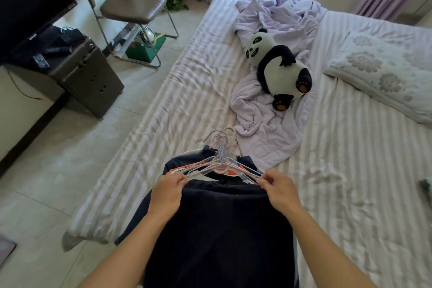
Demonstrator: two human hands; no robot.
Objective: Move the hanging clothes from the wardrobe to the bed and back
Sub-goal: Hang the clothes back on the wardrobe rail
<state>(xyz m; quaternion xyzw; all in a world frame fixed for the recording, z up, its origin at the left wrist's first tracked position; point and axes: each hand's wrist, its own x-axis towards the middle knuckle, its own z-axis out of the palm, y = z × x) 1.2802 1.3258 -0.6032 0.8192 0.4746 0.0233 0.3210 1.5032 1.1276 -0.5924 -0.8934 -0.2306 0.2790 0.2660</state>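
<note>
Step in hand, as I judge it: the bundle of hanging clothes (219,229) is either being laid on the bed (177,91) or lifted off it; one frame cannot say which. To do it well: keep both ends of the hangers (222,161) level so the hooks stay stacked, and move the whole lot as one, since a slack side would likely let hangers fan apart and garments slide. Left hand (167,190), at the bundle's left shoulder, fingers curled, pinches the left hanger ends. Bundle sits at the bed's near edge, the lower part draping off toward the person. Top garment dark navy, soft and limp; slivers of orange and white show beneath at the collar. Hangers thin, pale blue and pink, hooks bunched and pointing up the bed toward the lilac blanket (264,133). Right hand (279,190), at the bundle's right shoulder, pinches the right hanger ends likewise. Panda toy (278,65) lies further up the bed on that blanket.
</note>
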